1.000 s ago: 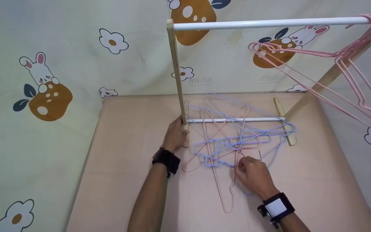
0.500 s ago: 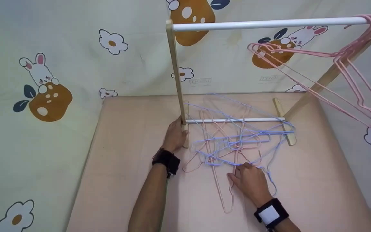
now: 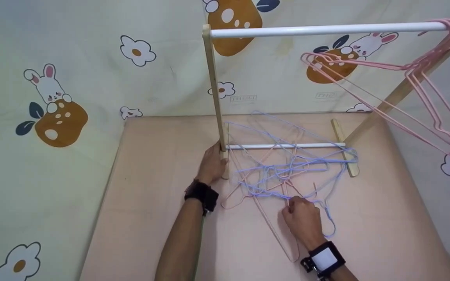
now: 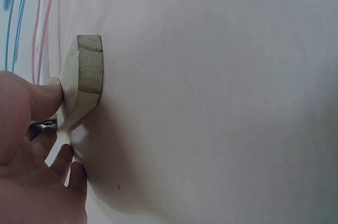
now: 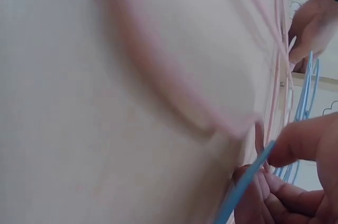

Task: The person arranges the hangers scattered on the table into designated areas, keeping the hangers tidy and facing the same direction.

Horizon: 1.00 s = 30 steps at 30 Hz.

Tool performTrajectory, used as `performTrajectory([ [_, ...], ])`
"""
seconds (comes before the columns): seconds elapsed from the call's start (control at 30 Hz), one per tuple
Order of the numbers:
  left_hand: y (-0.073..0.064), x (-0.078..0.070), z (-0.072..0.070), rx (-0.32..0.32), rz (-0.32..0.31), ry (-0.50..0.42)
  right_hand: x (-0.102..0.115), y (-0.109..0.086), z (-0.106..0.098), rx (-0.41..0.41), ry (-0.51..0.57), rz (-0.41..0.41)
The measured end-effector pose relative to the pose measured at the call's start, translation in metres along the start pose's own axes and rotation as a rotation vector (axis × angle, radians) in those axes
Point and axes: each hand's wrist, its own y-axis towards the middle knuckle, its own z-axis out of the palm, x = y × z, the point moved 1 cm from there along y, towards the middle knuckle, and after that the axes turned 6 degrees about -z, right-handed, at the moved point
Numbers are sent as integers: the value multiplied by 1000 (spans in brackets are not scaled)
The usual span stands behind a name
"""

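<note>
My left hand (image 3: 212, 164) holds the foot of the wooden left post (image 3: 214, 86) of a hanger rack; in the left wrist view the thumb lies against the wooden foot block (image 4: 87, 76), fingers behind it. My right hand (image 3: 305, 220) pinches a pink wire hanger (image 3: 268, 220) at the near side of a tangled pile, between thumb and fingers, as the right wrist view shows the pink wire (image 5: 158, 84) running into the fingertips. A blue hanger (image 5: 240, 192) crosses right beside those fingers. Several blue hangers (image 3: 307, 170) lie over other pink ones across the rack's low bar.
Several pink hangers (image 3: 416, 66) hang bunched at the right end of the white top bar (image 3: 318, 29). A white lower bar (image 3: 248, 147) joins the two posts near the pinkish surface (image 3: 150, 234). Patterned cloth walls (image 3: 162, 86) enclose the back and sides.
My right hand has shifted slightly and its fingers have closed in on the pink hanger, whose near end has swung right and toward me. My left hand has stayed at the post.
</note>
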Motion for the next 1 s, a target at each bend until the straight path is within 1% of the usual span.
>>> performTrajectory([
  [0.13,1,0,0,1,-2,3,2,-1,-4,15,67,64],
  [0.27,1,1,1,6,-4,21,3,-4,-7,110,192,137],
  [0.33,1,0,1,9,-6,24,3,-6,-8,148,236,161],
  [0.37,0,0,1,9,-7,22,3,-7,-9,155,245,160],
  [0.5,-2,-2,0,-9,28,-3,5,-10,-15,132,209,129],
  [0.6,-3,-3,-1,-16,47,-8,7,-11,-20,160,216,130],
  [0.67,-3,-3,-1,-15,39,-4,8,-12,-24,197,235,136],
  [0.8,-2,-2,-1,-16,19,-8,8,-12,-31,265,267,115],
  [0.87,-2,-2,-1,-17,9,-15,7,-11,-34,315,323,130],
  [1.0,-2,-3,-1,-20,4,-22,1,-7,-38,434,491,216],
])
